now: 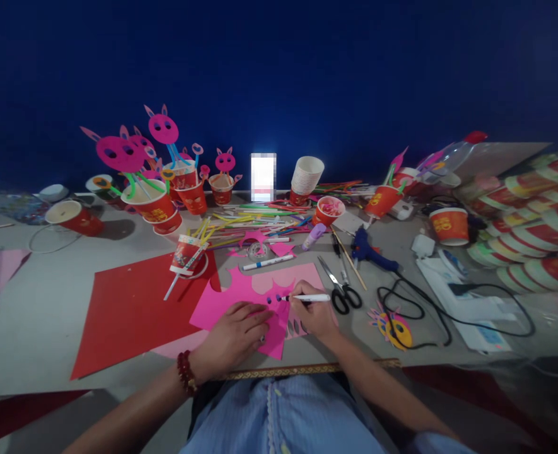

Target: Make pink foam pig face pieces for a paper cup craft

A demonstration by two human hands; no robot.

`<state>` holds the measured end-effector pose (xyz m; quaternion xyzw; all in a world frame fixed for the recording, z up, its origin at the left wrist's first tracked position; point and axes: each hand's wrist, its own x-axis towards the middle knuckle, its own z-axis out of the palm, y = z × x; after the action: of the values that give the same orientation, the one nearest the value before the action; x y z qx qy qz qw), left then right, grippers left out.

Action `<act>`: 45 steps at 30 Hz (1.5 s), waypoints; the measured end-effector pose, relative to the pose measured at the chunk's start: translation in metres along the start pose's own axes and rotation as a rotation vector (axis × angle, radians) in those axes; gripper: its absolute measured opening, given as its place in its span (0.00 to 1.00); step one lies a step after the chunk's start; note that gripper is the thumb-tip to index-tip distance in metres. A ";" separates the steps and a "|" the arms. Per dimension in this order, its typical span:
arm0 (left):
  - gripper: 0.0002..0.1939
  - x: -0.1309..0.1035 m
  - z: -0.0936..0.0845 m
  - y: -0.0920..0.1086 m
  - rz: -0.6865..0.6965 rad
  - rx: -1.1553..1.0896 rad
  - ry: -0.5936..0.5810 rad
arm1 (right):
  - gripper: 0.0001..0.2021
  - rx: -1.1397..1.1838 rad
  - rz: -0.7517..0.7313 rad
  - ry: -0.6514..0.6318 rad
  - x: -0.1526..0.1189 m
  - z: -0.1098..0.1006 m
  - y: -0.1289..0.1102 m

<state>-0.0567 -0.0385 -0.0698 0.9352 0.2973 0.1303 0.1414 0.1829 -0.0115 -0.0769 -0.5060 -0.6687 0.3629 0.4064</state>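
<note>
- The right hand point(313, 315) pinches a white marker point(314, 297) in curled fingers, its tip at the blue marks point(279, 298) on the bright pink paper point(224, 296); a slip of the grip could smear or misplace the ink.
- The left hand point(241, 334) grips nothing; it lies flat, fingers extended, on that paper, left of the marker tip. If its pressure eases, the sheet could skid, since it overlaps other loose sheets on the bench point(37, 328).
- Fresh ink, if wet, could smudge should the left fingers slide right onto it.
- Just right of the right hand lie scissors point(346, 299), blades pointing away; a wide sweep could knock them.
- Beyond them sits a blue glue gun point(368, 249); whether it is hot, I cannot tell. Its looped cord point(430, 321), right of the right hand, could snag a forearm and drag the gun.
</note>
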 end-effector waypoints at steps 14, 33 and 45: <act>0.11 0.000 0.000 0.000 0.004 0.002 0.009 | 0.08 -0.005 0.005 -0.036 -0.001 0.001 0.005; 0.11 0.000 0.001 0.000 0.003 -0.003 0.002 | 0.09 0.007 0.005 -0.023 -0.002 0.001 0.004; 0.11 0.000 -0.001 0.001 0.003 -0.010 0.010 | 0.09 0.014 0.009 0.000 -0.001 0.000 0.000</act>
<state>-0.0563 -0.0391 -0.0683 0.9342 0.2961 0.1366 0.1444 0.1830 -0.0121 -0.0772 -0.5059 -0.6639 0.3696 0.4083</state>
